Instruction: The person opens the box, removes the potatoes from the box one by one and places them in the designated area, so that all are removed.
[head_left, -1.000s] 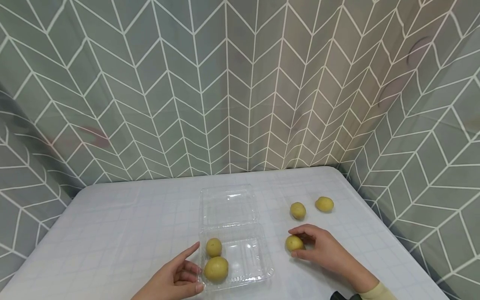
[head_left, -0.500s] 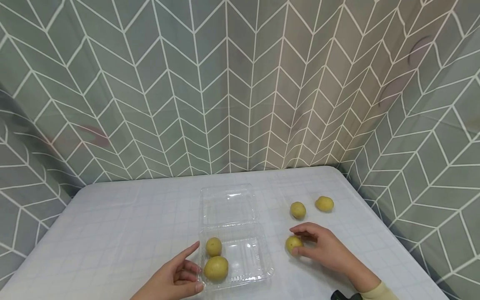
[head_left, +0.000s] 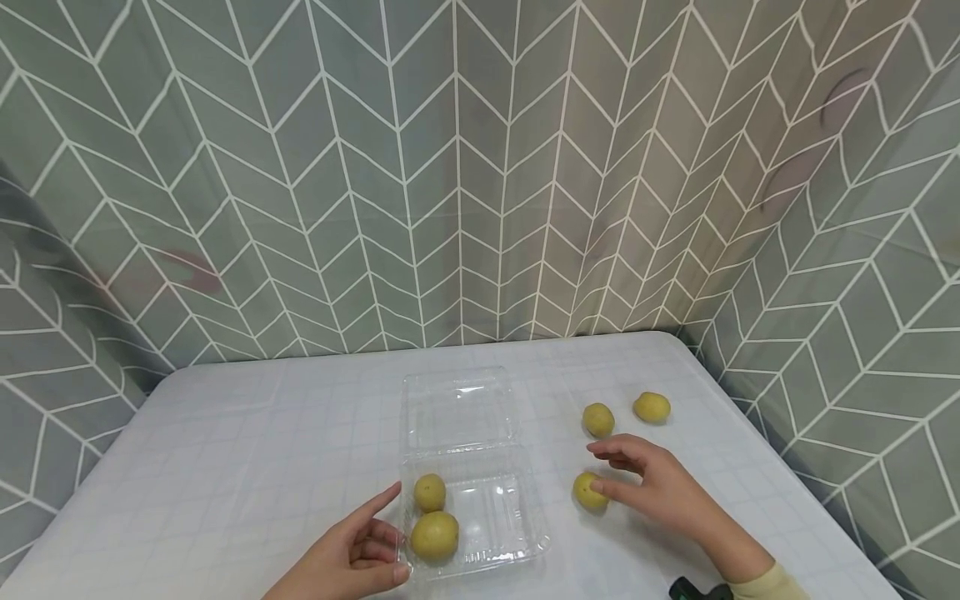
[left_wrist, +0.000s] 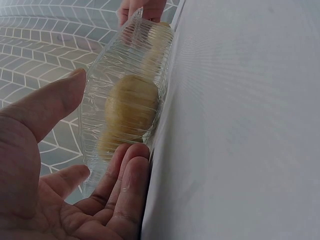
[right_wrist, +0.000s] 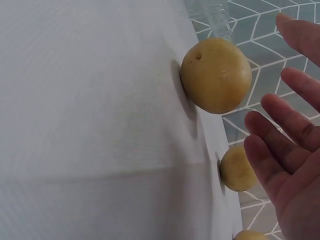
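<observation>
My left hand [head_left: 352,550] stands at the left side of a clear plastic clamshell box [head_left: 498,521], its fingers relaxed. In the left wrist view the fingers [left_wrist: 132,185] touch the ribbed wall and the thumb [left_wrist: 55,102] reaches the rim. Two yellowish potatoes, a small one [head_left: 430,492] and a larger one [head_left: 435,536], lie along the box's left side. My right hand [head_left: 652,483] hovers with spread fingers beside a single potato [head_left: 589,491] on the table. The right wrist view shows a gap between that hand and the potato [right_wrist: 216,76].
Two more potatoes, one [head_left: 598,420] and another [head_left: 652,407], lie farther back on the right. The box's lid [head_left: 459,410] is folded back flat, away from me. A patterned curtain [head_left: 480,183] hangs behind the white-covered table [head_left: 247,450].
My right hand has loosened from around the near potato and drawn back to the right, its fingers spreading. The potato stays in place. My left hand has not moved.
</observation>
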